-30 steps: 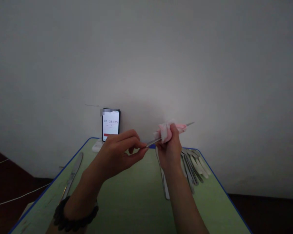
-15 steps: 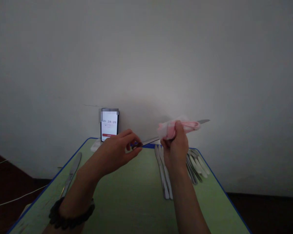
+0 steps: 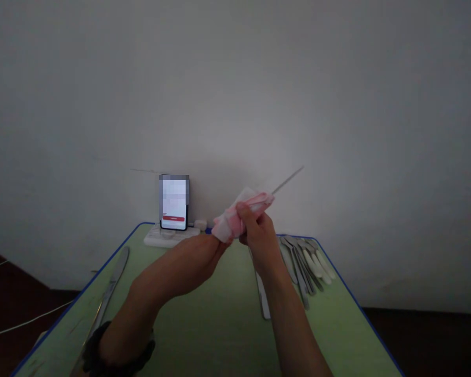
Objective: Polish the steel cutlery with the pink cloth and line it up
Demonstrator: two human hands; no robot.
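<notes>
My right hand [image 3: 261, 235] is wrapped round a folded pink and white cloth [image 3: 227, 222], thumb pressed on top. A table knife [image 3: 288, 179] runs through the cloth, its thin metal end sticking out up and to the right. At the lower left end of the cloth, my left hand [image 3: 196, 256] grips the knife's other end. Its fingertips and that end of the knife are hidden behind the hand and cloth. Both hands are raised over the far part of the green table [image 3: 220, 324].
A phone [image 3: 175, 201] stands on a white base [image 3: 153, 238] against the wall. Another knife [image 3: 112, 285] lies along the left edge. Beside my right forearm lie a partly covered knife [image 3: 262, 298] and several spoons and forks [image 3: 302, 267], some with white handles [image 3: 317, 264].
My right hand and the cloth have slid down and left along the knife, up to my left hand. The knife now tilts more steeply, and its handle end has gone out of sight.
</notes>
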